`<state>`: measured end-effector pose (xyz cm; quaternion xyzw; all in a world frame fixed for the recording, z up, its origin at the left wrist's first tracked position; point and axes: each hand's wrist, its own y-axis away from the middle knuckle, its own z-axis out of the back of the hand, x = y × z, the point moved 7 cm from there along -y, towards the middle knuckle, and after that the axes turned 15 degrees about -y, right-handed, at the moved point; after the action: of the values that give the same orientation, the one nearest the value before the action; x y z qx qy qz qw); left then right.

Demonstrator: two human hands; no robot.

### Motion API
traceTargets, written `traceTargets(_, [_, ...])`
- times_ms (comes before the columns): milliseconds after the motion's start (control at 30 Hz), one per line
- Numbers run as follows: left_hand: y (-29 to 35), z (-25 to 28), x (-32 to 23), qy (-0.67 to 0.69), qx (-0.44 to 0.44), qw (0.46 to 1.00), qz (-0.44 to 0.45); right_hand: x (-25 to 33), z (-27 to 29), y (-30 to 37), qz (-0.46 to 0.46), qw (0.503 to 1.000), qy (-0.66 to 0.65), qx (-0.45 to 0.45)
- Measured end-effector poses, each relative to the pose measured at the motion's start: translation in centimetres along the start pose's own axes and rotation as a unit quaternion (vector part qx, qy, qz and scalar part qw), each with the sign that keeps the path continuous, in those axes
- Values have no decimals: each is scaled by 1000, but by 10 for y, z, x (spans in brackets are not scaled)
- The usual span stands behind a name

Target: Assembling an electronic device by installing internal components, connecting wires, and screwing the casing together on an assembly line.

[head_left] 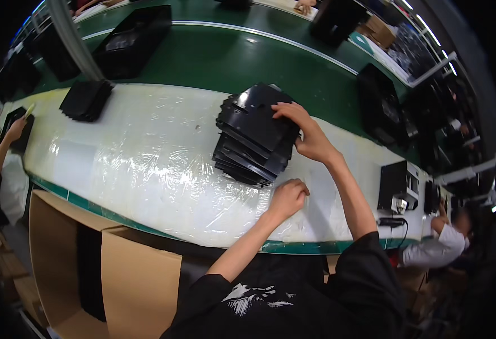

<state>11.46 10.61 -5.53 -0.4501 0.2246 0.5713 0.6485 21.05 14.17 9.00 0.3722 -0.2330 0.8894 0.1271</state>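
A tall stack of thin black panels (250, 152) stands on the white table in front of me, its layers uneven and slightly fanned. My right hand (313, 135) reaches over its right side, the fingers bent onto the top black panel (262, 110) and the thumb down at the panel's edge. It grips that panel, which looks glossy and has notched edges. Close to the near side of the stack, my left hand (289, 199) rests low over the table with curled fingers. Nothing shows in it, and it is apart from the panels.
A smaller stack of black pieces (87, 100) sits at the table's far left. Beyond the white table (146, 152) runs a green belt (214, 56) carrying black bins (132, 42). An open cardboard box (140, 277) stands below left. Co-workers sit at both sides; a black device (397, 186) lies right.
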Motion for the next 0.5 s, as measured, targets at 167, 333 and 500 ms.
traceTargets(167, [-3,0,0,-9,-2,1000,2,0,-2,11,-55,998,14,11])
traceTargets(333, [-3,-4,-3,-7,15,1000,0,12,-2,19,-37,996,76,-8])
traceTargets(500, [-2,6,3,-19,11,1000,6,9,22,42,-16,979,20,-203])
